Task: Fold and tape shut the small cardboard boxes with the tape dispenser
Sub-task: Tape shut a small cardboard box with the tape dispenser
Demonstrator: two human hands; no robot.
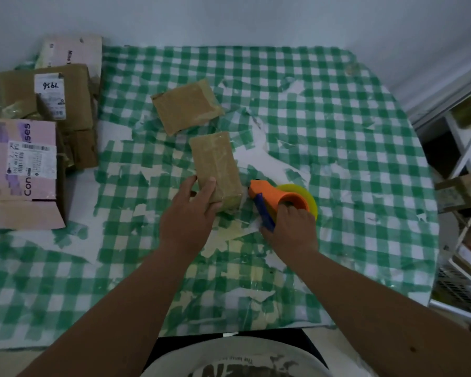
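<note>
A small brown cardboard box (215, 161), glossy with tape, stands in the middle of the table. My left hand (191, 213) grips its near end, fingers curled over the top and thumb on the left side. My right hand (291, 229) holds the orange tape dispenser (278, 198) with its blue blade and yellow tape roll, just right of the box's near corner. The dispenser's nose touches the box's lower right edge. A second small taped box (186, 106) lies flat behind the first one.
The table wears a torn green-and-white checked cloth (337, 131). Larger boxes are piled at the left: a pink one (22, 164) and brown ones (65, 104). Shelves and baskets with items stand off the right edge (465, 240).
</note>
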